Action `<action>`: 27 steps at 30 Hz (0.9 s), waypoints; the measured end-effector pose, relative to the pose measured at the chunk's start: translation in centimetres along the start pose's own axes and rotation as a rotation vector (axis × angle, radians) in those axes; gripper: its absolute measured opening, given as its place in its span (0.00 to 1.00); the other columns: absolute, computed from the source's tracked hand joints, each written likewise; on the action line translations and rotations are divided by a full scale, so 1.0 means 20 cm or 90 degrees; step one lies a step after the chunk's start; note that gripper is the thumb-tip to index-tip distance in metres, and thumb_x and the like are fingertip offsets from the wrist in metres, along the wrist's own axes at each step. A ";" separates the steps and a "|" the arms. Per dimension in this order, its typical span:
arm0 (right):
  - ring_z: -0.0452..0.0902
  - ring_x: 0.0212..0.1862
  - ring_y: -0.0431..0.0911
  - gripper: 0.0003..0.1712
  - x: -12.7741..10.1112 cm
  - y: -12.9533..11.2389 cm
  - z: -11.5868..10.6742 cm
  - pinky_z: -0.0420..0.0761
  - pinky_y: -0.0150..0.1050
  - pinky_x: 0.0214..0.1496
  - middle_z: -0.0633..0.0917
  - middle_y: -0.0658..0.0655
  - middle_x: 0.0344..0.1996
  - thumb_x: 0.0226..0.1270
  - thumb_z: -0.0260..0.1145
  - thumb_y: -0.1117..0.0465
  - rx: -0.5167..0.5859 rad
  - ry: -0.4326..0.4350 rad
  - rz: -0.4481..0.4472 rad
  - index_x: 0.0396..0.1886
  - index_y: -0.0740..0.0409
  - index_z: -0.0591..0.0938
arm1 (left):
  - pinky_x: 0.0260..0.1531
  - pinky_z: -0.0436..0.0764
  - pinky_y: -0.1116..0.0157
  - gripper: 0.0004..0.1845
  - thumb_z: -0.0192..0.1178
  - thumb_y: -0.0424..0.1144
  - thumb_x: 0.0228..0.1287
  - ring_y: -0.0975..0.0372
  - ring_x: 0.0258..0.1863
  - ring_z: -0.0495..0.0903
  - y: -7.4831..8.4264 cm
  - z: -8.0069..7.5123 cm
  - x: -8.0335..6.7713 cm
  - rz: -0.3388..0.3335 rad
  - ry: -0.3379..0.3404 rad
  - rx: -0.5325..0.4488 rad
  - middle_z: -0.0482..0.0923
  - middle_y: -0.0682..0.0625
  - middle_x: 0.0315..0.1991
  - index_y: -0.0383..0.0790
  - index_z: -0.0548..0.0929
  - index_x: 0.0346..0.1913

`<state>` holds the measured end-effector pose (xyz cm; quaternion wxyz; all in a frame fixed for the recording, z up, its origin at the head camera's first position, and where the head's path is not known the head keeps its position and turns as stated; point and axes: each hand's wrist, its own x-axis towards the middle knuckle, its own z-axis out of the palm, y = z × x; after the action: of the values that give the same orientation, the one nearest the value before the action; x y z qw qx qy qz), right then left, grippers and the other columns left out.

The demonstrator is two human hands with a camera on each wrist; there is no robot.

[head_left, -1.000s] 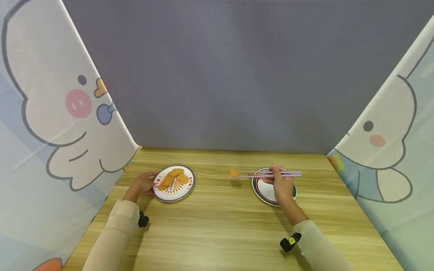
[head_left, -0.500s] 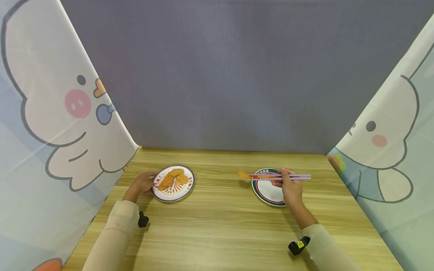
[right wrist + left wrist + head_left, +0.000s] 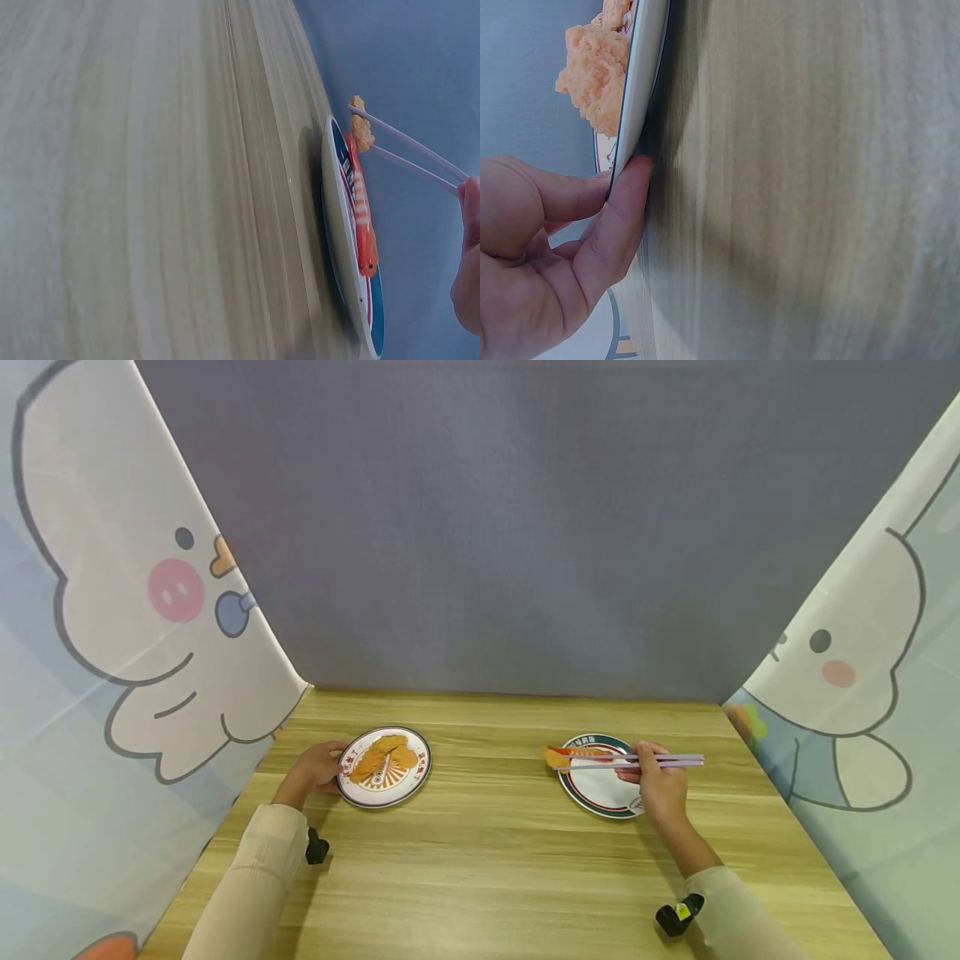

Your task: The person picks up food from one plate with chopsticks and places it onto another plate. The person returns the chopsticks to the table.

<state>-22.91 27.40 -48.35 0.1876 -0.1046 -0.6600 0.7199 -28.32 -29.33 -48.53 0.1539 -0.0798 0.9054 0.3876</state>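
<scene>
My right hand (image 3: 660, 785) grips a pair of pale purple chopsticks (image 3: 637, 762), whose tips pinch an orange fried piece (image 3: 557, 759) over the left rim of a green-rimmed plate (image 3: 600, 789). A red shrimp (image 3: 361, 214) lies on that plate (image 3: 346, 247), and the fried piece (image 3: 361, 129) hangs just above it between the chopsticks (image 3: 409, 154). My left hand (image 3: 313, 770) holds the left edge of a white plate (image 3: 384, 766) piled with several fried pieces (image 3: 386, 755). In the left wrist view its fingers (image 3: 619, 225) curl under the plate's rim (image 3: 639, 82).
Both plates stand on a wooden table (image 3: 487, 852). A grey backdrop (image 3: 510, 527) closes the far side, and cartoon-printed curtains stand at the left (image 3: 112, 627) and right (image 3: 862, 693). Small black devices are strapped at both wrists (image 3: 317, 846) (image 3: 678, 916).
My right hand has carried the chopsticks and the fried piece rightward, from the open table to the left rim of the green-rimmed plate. The left hand has stayed on the white plate.
</scene>
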 end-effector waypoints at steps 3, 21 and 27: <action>0.86 0.19 0.40 0.12 0.00 0.00 -0.02 0.87 0.35 0.24 0.88 0.49 0.23 0.79 0.58 0.56 -0.009 0.005 0.001 0.36 0.54 0.84 | 0.30 0.90 0.61 0.31 0.50 0.23 0.69 0.61 0.27 0.83 0.00 0.00 -0.01 -0.001 0.000 -0.005 0.66 0.21 0.64 0.27 0.62 0.75; 0.85 0.19 0.39 0.12 0.01 0.02 -0.11 0.87 0.33 0.23 0.87 0.47 0.21 0.78 0.58 0.57 -0.029 0.018 -0.024 0.36 0.55 0.84 | 0.31 0.90 0.59 0.31 0.49 0.22 0.68 0.59 0.29 0.83 0.00 0.00 0.00 0.000 -0.004 -0.027 0.67 0.22 0.63 0.27 0.63 0.74; 0.84 0.17 0.39 0.12 0.01 0.03 -0.12 0.86 0.34 0.21 0.87 0.49 0.20 0.78 0.59 0.57 -0.051 0.024 -0.023 0.36 0.56 0.84 | 0.31 0.90 0.60 0.32 0.49 0.23 0.68 0.59 0.29 0.83 -0.01 0.00 0.01 -0.001 -0.003 -0.016 0.66 0.22 0.64 0.28 0.63 0.75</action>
<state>-22.16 29.69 -49.22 0.2089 -0.1139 -0.6862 0.6874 -28.46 -29.41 -48.75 0.1553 -0.0817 0.9001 0.3987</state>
